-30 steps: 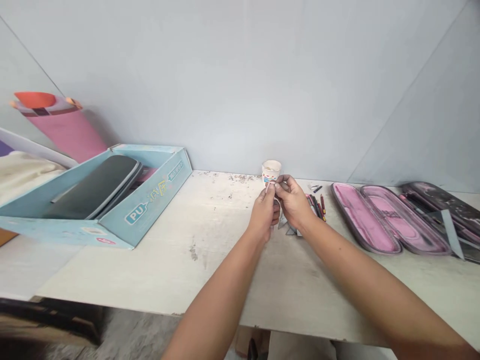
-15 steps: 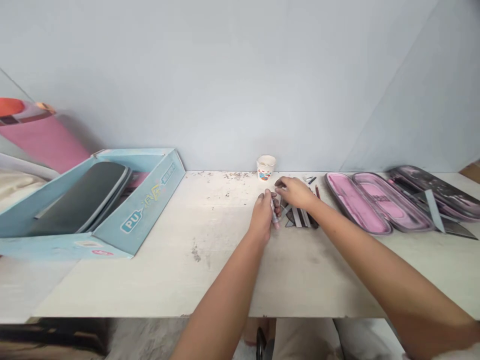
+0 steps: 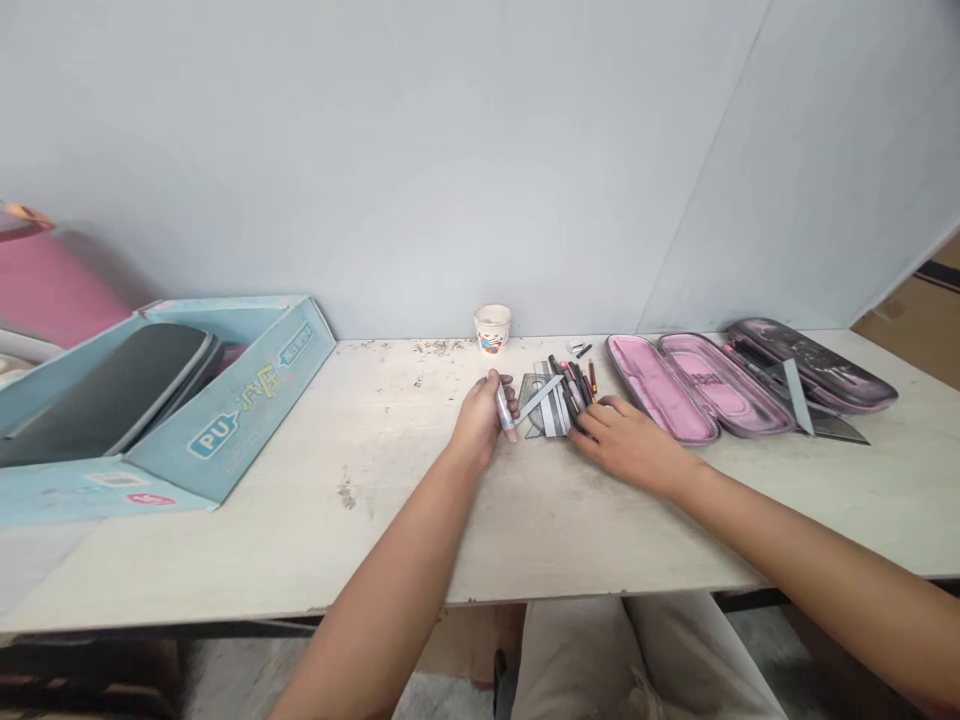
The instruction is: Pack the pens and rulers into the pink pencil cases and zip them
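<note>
Left hand (image 3: pixel 480 420) is curled closed around a silver tube with a pink end (image 3: pixel 506 417), gripping it between thumb and fingers, with the pink end angled down toward the table. From the head view, it cannot be told whether that end touches the board. The right hand (image 3: pixel 628 445) lies open and nearly flat on the worn white tabletop (image 3: pixel 375 520), holding nothing, its fingertips (image 3: pixel 589 422) reaching the edge of a loose pile of pens, pencils and rulers (image 3: pixel 559 400). That pile sits between the two hands, with a see-through set square (image 3: pixel 532 393) on its side nearest the left hand. A printed paper cup (image 3: pixel 492 329) stands upright just beyond the left hand, near the wall. Past the right hand lies an open pink-lined pencil case (image 3: pixel 694 385), and farther right a second dark case with a pink pattern (image 3: pixel 814 365), a pale ruler (image 3: pixel 797 395) leaning across its near edge. Well to the left of the left hand sits a pale blue cardboard box printed "PU" (image 3: pixel 232 405), with a dark grey zip case (image 3: pixel 105 390) lying inside it.
</note>
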`<state>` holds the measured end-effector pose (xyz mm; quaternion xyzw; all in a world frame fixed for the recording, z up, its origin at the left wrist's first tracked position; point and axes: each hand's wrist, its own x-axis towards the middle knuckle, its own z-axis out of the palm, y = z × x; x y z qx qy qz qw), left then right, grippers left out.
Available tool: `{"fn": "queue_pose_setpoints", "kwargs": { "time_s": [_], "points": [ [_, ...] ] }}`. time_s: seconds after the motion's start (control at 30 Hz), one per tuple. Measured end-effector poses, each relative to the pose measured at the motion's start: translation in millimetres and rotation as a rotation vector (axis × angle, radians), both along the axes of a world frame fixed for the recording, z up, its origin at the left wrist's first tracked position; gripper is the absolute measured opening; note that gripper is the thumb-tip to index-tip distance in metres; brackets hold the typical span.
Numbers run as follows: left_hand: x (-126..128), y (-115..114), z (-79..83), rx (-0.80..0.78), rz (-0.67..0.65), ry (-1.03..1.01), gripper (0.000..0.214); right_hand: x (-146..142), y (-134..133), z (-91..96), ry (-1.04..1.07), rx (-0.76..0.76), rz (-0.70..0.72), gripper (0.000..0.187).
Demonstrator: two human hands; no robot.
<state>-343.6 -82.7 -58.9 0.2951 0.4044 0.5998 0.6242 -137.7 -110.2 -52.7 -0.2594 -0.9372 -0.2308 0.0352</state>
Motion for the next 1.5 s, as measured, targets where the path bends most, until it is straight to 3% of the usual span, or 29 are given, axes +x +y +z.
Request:
{"fn": "queue_pose_setpoints", "kwargs": {
  "time_s": [0.1,0.17,0.27,0.4,0.5,0.7,0.87,1.0,1.13,1.27,1.4,1.5],
  "points": [
    [4.0,-3.7,3.0,0.041,-0.032,0.035,0.019,1.4,8.1,-1.0,0.039,-0.042,0.075,0.023],
    [6.6,-7.3,6.0,0.091,-0.05,0.106,0.02,4.6,13.3,1.4,0.179,-0.099,0.063,0.022],
    [9.4,-14.1,12.1,0.189,-0.069,0.326,0.023,10.2,18.3,10.7,0.641,-0.217,-0.036,0.018],
    [10.2,-22.9,18.9,0.347,-0.058,0.704,0.022,9.4,23.0,28.6,1.37,-0.494,-0.141,0.018],
    [10.5,-26.7,20.0,0.398,-0.019,0.943,0.021,1.3,25.1,36.6,1.6,-0.663,-0.075,0.019],
    [11.2,-25.9,19.5,0.402,0.001,1.065,0.024,-7.3,23.3,35.4,1.399,-0.82,-0.044,0.02],
    [8.0,-24.9,20.4,0.397,-0.016,1.105,0.023,-6.0,34.0,43.0,1.422,-1.024,0.02,0.02],
    [8.1,-26.3,15.8,0.394,-0.026,1.195,0.018,-13.6,52.1,45.6,1.427,-1.047,-0.072,0.022],
    [9.4,-26.8,8.1,0.4,-0.025,1.279,0.016,-24.7,67.7,38.8,1.334,-0.934,-0.212,0.026],
    [7.7,-25.4,3.8,0.397,0.025,1.322,0.015,-34.7,72.4,42.1,1.125,-0.707,-0.254,0.025],
    [3.5,-23.5,5.1,0.313,0.072,1.258,0.013,-44.4,72.2,52.1,0.922,-0.496,-0.29,0.028],
    [2.1,-23.2,7.1,0.281,0.089,1.2,0.013,-54.0,74.3,52.5,0.784,-0.437,-0.311,0.034]
  ]
}}
